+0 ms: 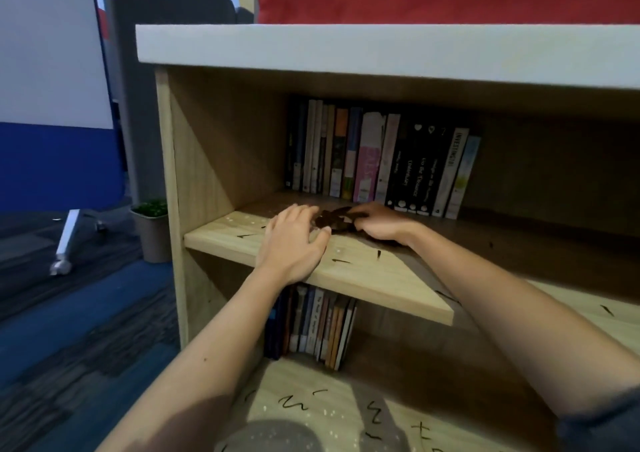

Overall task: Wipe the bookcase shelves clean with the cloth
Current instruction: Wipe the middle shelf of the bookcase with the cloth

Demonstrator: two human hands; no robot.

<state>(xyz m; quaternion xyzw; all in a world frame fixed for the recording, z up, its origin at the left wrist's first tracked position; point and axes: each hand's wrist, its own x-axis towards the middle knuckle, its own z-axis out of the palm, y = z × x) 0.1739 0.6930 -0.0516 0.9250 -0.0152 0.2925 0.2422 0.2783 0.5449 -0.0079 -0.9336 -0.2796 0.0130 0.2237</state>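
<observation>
Plenty of bare shelf [363, 271] along the front edge, more off to the right. Row of books [374, 160] lined up at the back, side panel [214, 153] close on the left. Dark cloth [334, 221] bunched mid-shelf, right grip [381, 223] curled round it, left grip [294, 240] spread flat, fingertips touching its left edge.

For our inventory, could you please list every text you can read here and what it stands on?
"INVESTING": on the white book spine, upper shelf.
Too blurred to read: script on the black book spines.
Too small: the other spines.
No words: pen marks, only scribbles.
</observation>
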